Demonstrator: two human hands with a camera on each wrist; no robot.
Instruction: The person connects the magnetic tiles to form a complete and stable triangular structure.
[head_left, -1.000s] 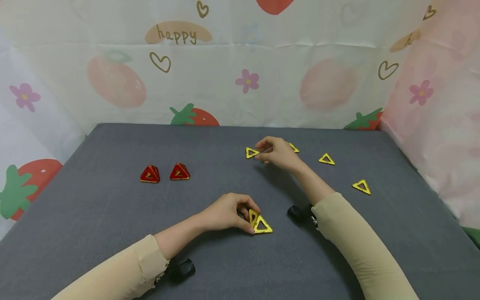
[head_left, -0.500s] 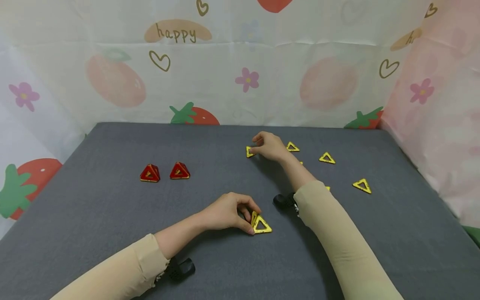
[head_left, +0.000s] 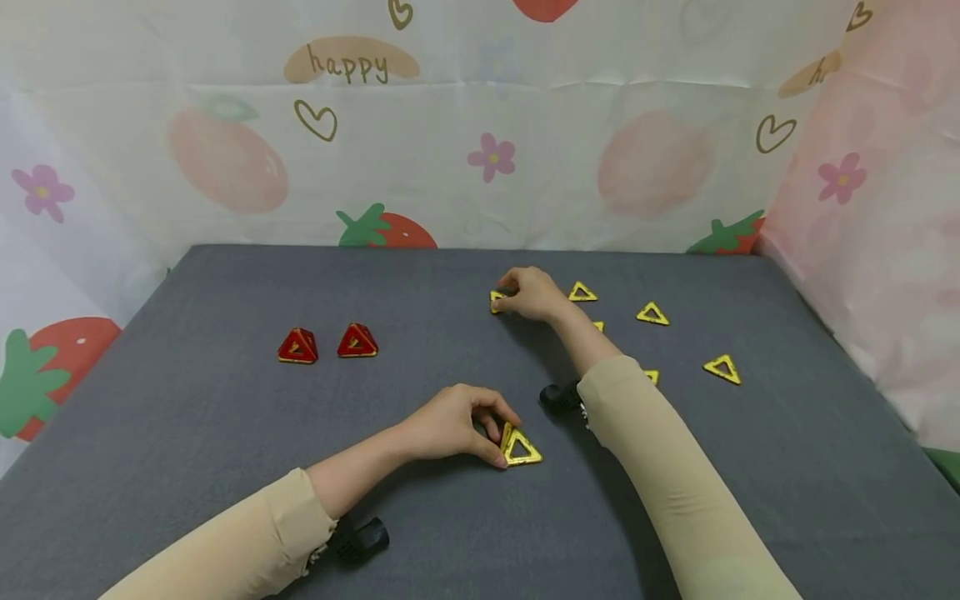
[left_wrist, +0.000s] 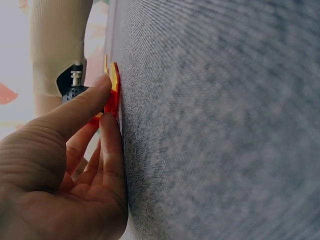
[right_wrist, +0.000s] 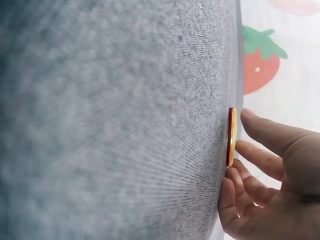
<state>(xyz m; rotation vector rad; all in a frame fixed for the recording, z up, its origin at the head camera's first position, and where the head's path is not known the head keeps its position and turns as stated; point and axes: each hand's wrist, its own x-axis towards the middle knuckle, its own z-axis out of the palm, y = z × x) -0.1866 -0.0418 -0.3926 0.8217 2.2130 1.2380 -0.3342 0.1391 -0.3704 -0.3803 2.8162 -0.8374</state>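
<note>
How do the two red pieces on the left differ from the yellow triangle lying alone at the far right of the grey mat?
The two red pyramid pieces are red, while the lone yellow triangle frame is yellow. The red pieces stand up as closed, solid-looking pyramids; the yellow frame lies flat with an open centre. The red pieces sit side by side as a pair; the yellow frame lies apart from the others. Both rest untouched on the grey felt mat and share a triangular outline.

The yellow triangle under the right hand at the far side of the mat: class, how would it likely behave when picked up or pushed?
The yellow triangle looks like a thin, hollow frame, so it is probably light and stiff. It lies flat on the grey mat, so a push would likely slide it, not roll it. In the right wrist view its edge sits low, so the right hand may need to tip it up.
</note>
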